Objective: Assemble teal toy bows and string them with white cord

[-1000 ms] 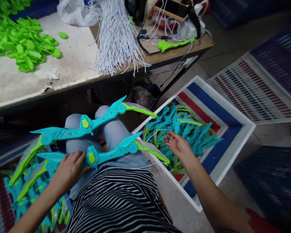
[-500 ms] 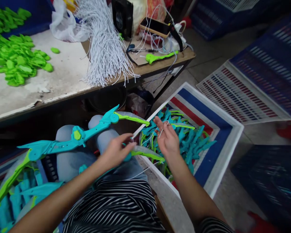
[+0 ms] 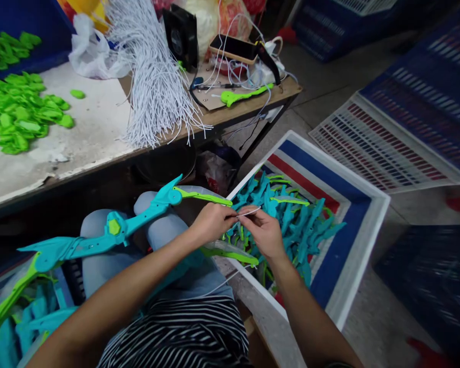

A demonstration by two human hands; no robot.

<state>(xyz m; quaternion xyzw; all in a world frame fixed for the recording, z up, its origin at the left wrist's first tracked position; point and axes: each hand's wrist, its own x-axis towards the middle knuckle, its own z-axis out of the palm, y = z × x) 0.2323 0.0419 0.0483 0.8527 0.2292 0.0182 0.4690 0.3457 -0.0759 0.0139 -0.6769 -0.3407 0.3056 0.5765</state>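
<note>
A white cord (image 3: pixel 249 211) is pinched between the fingers of the left hand (image 3: pixel 211 223) and right hand (image 3: pixel 266 234), above the bin (image 3: pixel 352 250) edge. A toy bow (image 3: pixel 115 230) lies across the knees at 9 o'clock. Loose cords (image 3: pixel 153 87) hang off the desk (image 3: pixel 92 128) at 11 o'clock.

You've got two teal toy bows (image 3: pixel 138 222) on your lap, one white crate (image 3: pixel 362 240), one fan (image 3: pixel 181 36), one phone (image 3: pixel 234 48).
</note>
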